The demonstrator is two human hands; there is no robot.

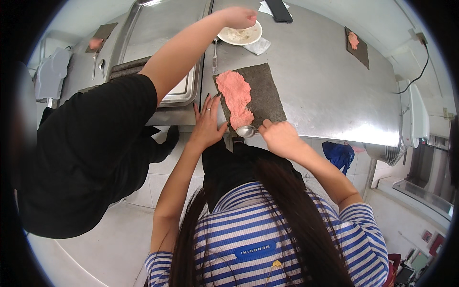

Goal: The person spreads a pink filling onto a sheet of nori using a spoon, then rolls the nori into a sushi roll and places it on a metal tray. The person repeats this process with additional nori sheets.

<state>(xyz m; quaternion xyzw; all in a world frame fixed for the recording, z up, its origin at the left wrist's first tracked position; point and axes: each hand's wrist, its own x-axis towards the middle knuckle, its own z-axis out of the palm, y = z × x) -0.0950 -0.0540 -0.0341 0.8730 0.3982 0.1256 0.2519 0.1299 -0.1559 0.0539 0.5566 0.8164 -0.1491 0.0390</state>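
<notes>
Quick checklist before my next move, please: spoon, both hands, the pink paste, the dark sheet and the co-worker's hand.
1. Spoon held: ok, in the right hand, its bowl at the near end of the paste.
2. Left hand at the dark sheet: ok, beside its left edge; whether it presses down, cannot tell.
3. Paste outline even: not ok, its right side is notched near the lower end.
4. Paste depth even: cannot tell from above.
5. Near edge of the sheet fully on the table: cannot tell, it lies right by the table's edge.
6. Co-worker's hand apart from the sheet: ok, up by the white bowl.
</notes>
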